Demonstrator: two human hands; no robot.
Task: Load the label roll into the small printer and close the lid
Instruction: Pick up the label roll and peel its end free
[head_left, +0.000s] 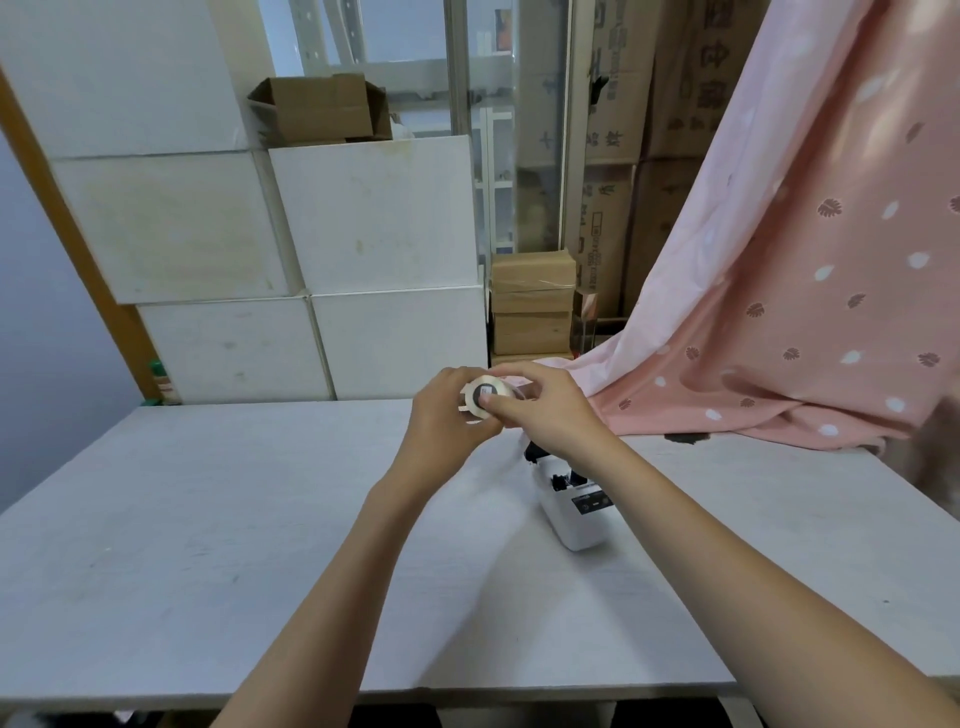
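Roll: the label roll (482, 397) is held up above the table (208, 519), between both hands, with its flat round face turned toward the camera; a dark core shows at its centre.
Left hand (447, 410): cups the roll from 9 o'clock, fingers curled round its rim and back.
Right hand (545, 410): closes on the roll from 3 o'clock, thumb pressed on the face near the core, fingers behind.
Loose end: a short pale strip sticks out at the roll's 9 o'clock edge, probably the free end of the labels; too small to be sure.
Printer (571, 506): a small white box on the table, at about 5 o'clock from the roll, under the right forearm and partly hidden by it.
Lid: appears raised at the printer's far end, with a dark bay open beneath; the wrist covers much of it.
Key relation: the roll's axis points roughly toward the camera, while the bay lies down and to the right; the right hand is nearer to it.
Judgement: the roll likely needs turning so its axis lies across the bay before it goes down.
Progress: roll not yet in, lid not yet shut.
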